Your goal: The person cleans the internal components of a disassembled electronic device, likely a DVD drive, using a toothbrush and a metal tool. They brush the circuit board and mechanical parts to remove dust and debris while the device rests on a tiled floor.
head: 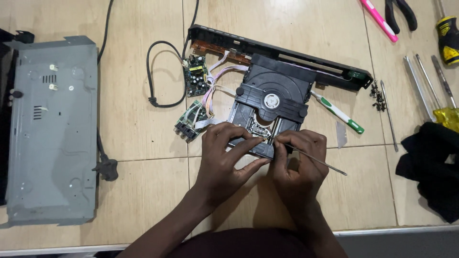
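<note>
A black disc drive mechanism lies on the tiled floor in the middle of the view. My left hand rests on its near edge, with the fingers pinching the frame beside the metal laser assembly. My right hand grips a thin metal tool, its tip set into the mechanism at that same spot. Ribbon cables run from the drive to two small green circuit boards.
A grey metal case cover lies at the left with a black power cord. A long black front panel sits behind the drive. A toothbrush, screws, screwdrivers, pliers and black cloth lie at the right.
</note>
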